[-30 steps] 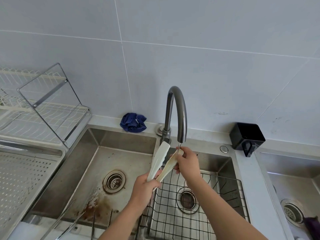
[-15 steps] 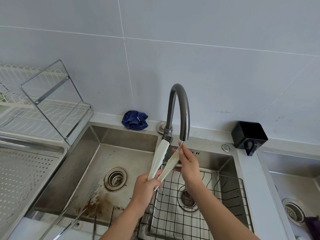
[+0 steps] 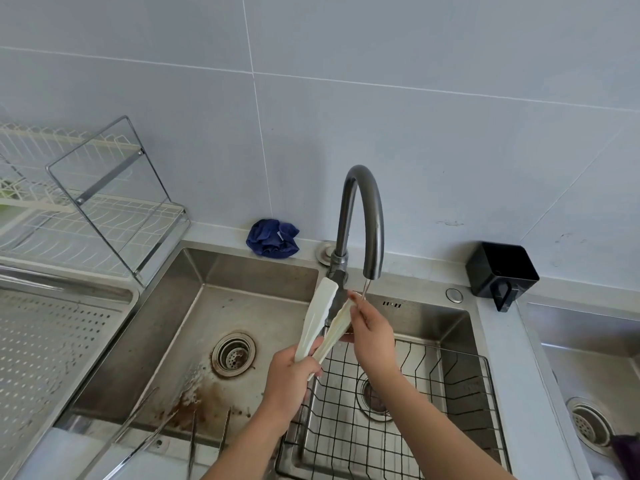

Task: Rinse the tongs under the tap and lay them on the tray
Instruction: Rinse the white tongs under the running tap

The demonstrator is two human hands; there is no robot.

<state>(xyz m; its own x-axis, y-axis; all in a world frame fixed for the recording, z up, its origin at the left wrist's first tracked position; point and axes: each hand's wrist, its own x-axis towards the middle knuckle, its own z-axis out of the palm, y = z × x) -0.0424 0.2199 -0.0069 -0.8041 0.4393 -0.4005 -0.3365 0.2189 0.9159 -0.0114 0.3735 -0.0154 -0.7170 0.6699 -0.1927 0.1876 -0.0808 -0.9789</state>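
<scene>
Cream plastic tongs (image 3: 317,320) point up and away over the sink, their two arms spread. My left hand (image 3: 289,379) grips their hinge end. My right hand (image 3: 372,332) pinches the right arm near its tip, just under the spout of the dark curved tap (image 3: 363,216). A thin stream of water falls from the spout onto that tip. The perforated steel tray (image 3: 52,344) lies to the left of the sink.
A double steel sink (image 3: 207,306) has a stained left basin and a black wire basket (image 3: 433,393) in the right one. Metal tongs (image 3: 138,431) lean on the front edge. Behind are a blue cloth (image 3: 272,237), a black holder (image 3: 500,271) and a dish rack (image 3: 86,209).
The tongs stay under the spout in both hands. My right hand has slid slightly along the right arm, and the camera has tilted a little.
</scene>
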